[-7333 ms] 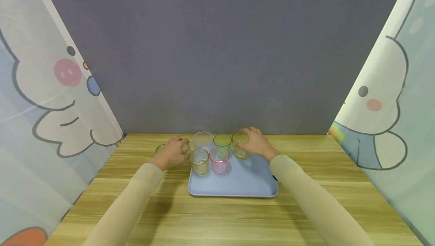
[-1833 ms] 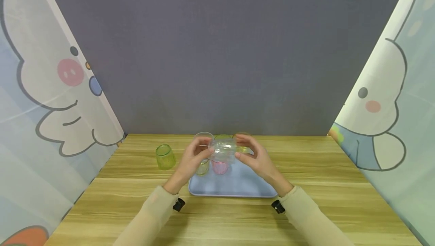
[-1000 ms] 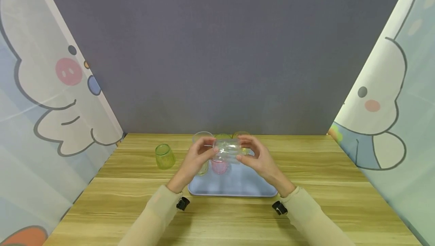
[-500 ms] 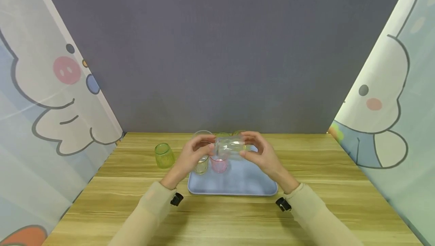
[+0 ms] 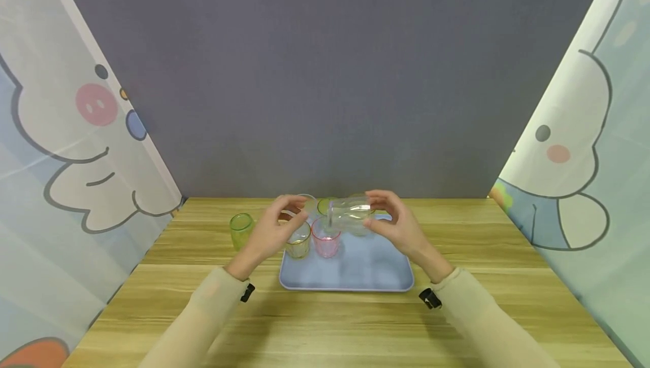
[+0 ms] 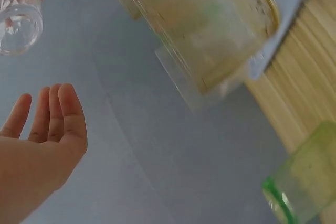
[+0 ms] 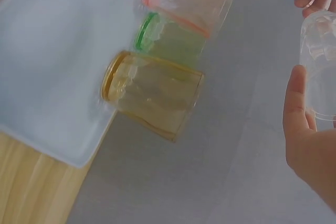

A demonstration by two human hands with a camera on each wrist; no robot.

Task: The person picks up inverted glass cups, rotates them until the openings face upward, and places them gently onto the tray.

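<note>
In the head view my right hand (image 5: 398,227) grips a clear drinking glass (image 5: 349,214) by one end and holds it lying sideways above the tray (image 5: 365,273). My left hand (image 5: 269,235) is apart from that glass, its fingers bent loosely and nothing between them. The left wrist view shows this hand (image 6: 50,150) with its fingers spread up and the clear glass (image 6: 20,27) beyond them. Beneath the hands, a pink-rimmed glass (image 5: 326,245) and a yellowish glass (image 5: 298,248) stand on the tray.
At the tray's back are a green-rimmed glass (image 7: 173,40), an amber glass (image 7: 155,95) and a wide clear glass (image 5: 307,202), partly hidden by the hands. Left of the tray a green glass (image 5: 240,232) stands on the wooden table (image 5: 325,325). A grey panel (image 5: 325,91) rises behind.
Both hands left the table area and tray rear and came together on the clear glass, turning it sideways. Now the left hand has let go and moved left; the right hand keeps the glass, shifted slightly right.
</note>
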